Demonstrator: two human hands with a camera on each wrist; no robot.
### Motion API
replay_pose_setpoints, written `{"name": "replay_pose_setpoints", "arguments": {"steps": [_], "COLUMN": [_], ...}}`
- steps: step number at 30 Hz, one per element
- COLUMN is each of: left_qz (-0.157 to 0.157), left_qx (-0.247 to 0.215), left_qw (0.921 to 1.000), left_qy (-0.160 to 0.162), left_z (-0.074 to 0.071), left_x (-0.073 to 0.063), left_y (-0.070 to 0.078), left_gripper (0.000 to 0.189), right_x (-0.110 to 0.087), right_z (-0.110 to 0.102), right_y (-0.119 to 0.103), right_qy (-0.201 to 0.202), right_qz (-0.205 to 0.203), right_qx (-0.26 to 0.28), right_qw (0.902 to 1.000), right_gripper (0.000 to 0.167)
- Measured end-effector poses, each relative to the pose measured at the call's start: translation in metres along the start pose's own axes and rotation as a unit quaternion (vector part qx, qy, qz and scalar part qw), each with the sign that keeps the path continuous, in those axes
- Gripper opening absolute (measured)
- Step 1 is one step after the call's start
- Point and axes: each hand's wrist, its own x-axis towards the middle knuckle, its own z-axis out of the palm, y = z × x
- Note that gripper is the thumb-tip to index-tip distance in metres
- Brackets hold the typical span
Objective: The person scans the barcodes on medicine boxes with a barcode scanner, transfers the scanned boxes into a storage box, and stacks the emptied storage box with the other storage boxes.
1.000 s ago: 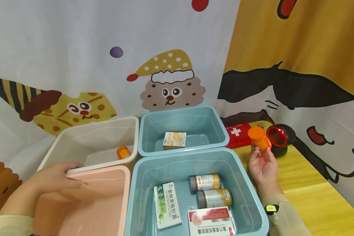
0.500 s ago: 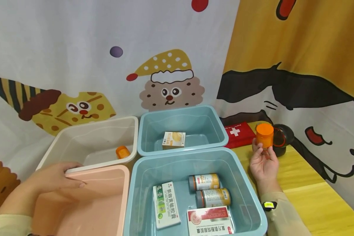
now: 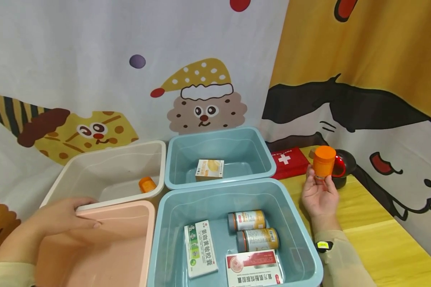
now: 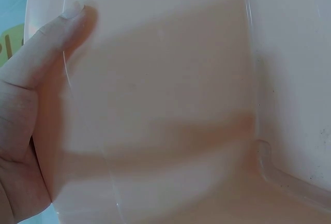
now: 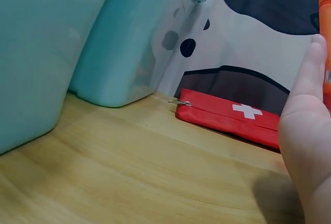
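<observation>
My right hand (image 3: 320, 199) pinches an upright orange pill bottle (image 3: 324, 161) between thumb and fingertips, above the table at the right. Just behind the bottle stands a black scanner (image 3: 348, 161) with a glowing red ring, partly hidden. In the right wrist view only an edge of the bottle (image 5: 325, 38) shows beside the hand. My left hand (image 3: 62, 215) grips the far rim of the pink bin (image 3: 151, 223), next to the beige bin's (image 3: 70, 169) near rim. The thumb (image 4: 51, 45) lies against the pink inner wall; the other fingers are largely hidden behind it.
The beige bin holds another orange bottle (image 3: 147, 185). A yellow-white box (image 3: 210, 169) sits in the back blue bin (image 3: 269, 163). Inside the front blue bin (image 3: 309, 255) are two medicine bottles (image 3: 258, 240) and two medicine boxes (image 3: 201, 249). A red first-aid pouch (image 3: 291, 162) lies behind.
The orange bottle has gone from tilted to upright and shifted slightly right and up in my right hand. My left hand keeps its hold on the rim. The view has shifted slightly.
</observation>
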Motion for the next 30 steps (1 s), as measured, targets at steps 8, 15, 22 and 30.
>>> {"name": "replay_pose_setpoints", "arguments": {"steps": [8, 15, 22, 30], "left_qz": [-0.019, -0.019, -0.026, -0.025], "left_qx": [-0.023, -0.016, -0.015, -0.021], "left_qw": [0.9993, 0.9996, 0.9993, 0.9991], "left_qy": [-0.020, -0.016, -0.021, -0.025], "left_z": [-0.001, -0.002, -0.002, -0.002], "left_x": [0.001, 0.001, 0.002, 0.001], "left_y": [0.003, 0.003, 0.003, 0.003], "left_gripper": [0.063, 0.064, 0.063, 0.062], "right_x": [-0.001, -0.001, -0.001, -0.002], "right_z": [-0.005, -0.004, 0.001, -0.001], "right_y": [0.004, -0.003, 0.003, 0.008], "right_qy": [-0.022, 0.000, 0.005, -0.006], "right_qz": [0.030, -0.003, 0.008, 0.024], "right_qx": [-0.024, 0.000, -0.022, -0.061], "right_qw": [0.9990, 1.0000, 0.9997, 0.9978], "right_gripper": [0.043, 0.044, 0.044, 0.040]}}
